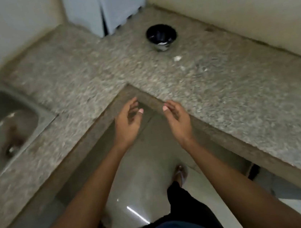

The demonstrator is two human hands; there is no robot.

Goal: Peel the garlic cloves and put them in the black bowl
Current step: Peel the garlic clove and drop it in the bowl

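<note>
On speckled L-shaped counter [81,69], black bowl [161,36] upright near back corner, pale garlic bits [177,58] just beside it, left hand [129,121] and right hand [177,118] relaxed, holding nothing, no legible writing.

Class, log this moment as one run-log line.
left hand: open, empty | right hand: open, empty | black bowl: on countertop, untouched | white bits: beside bowl
</note>
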